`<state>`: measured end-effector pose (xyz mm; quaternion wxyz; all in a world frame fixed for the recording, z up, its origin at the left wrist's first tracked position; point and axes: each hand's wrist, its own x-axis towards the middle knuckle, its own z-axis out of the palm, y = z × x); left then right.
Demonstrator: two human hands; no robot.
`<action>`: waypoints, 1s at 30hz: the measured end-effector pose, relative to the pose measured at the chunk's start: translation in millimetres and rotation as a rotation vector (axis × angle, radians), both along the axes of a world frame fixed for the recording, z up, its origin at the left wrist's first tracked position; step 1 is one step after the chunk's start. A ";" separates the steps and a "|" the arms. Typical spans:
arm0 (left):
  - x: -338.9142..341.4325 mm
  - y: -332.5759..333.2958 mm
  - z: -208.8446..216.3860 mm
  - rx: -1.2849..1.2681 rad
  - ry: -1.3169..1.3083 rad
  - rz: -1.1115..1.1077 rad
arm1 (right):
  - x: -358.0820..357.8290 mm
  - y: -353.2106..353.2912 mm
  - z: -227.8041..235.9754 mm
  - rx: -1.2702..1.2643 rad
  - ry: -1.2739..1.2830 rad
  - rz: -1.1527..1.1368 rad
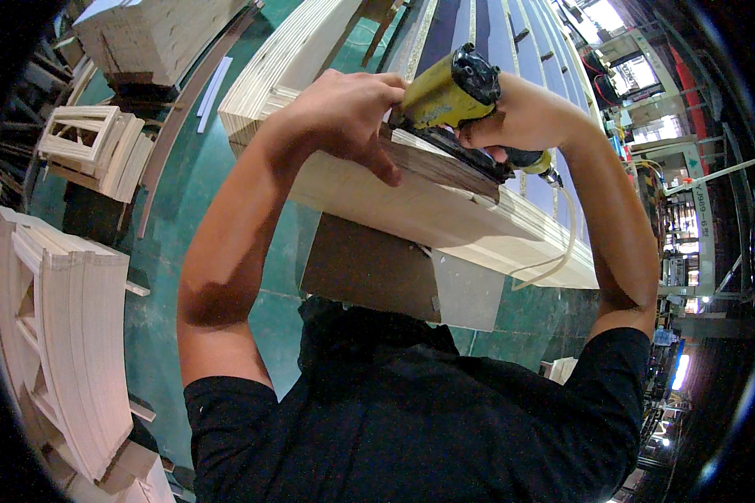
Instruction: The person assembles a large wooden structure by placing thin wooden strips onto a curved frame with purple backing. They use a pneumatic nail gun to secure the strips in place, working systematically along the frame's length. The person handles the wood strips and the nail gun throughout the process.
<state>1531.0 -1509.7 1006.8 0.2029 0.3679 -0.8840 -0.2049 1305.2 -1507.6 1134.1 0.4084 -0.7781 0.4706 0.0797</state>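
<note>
My right hand [524,117] is wrapped round the handle of a yellow-green and black nail gun [449,94], held over the near end of a pale wooden stack [411,210]. A light air hose [572,222] runs from its handle. Beneath the nail gun lies a brown wooden strip [445,170] along the stack's edge. My left hand [344,113] grips the strip's left end, the thumb on the near side and the fingers across the top beside the tool. Parts of those fingers and the tool's nose are hidden.
Bundled pale wooden frames [84,327] stand at the left, with smaller frames [92,142] farther back. A wooden block [159,38] is at the far left. Brown sheet [361,264] lies below the stack on the green floor [164,293]. Long striped panels [478,33] extend away.
</note>
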 end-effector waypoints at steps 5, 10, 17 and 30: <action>0.8 -1.8 -5.3 -0.104 0.009 -0.013 | -1.6 -1.1 -1.2 0.003 0.008 -0.019; -0.6 -2.9 -5.4 -0.115 -0.013 -0.012 | -2.0 -1.1 1.3 -0.008 0.066 -0.015; 1.6 -6.0 -15.6 -0.177 0.052 -0.035 | -23.8 20.3 6.4 0.022 0.067 -0.082; 3.0 29.0 -2.2 -0.200 0.164 0.096 | -188.6 174.9 -30.6 0.071 -0.228 0.080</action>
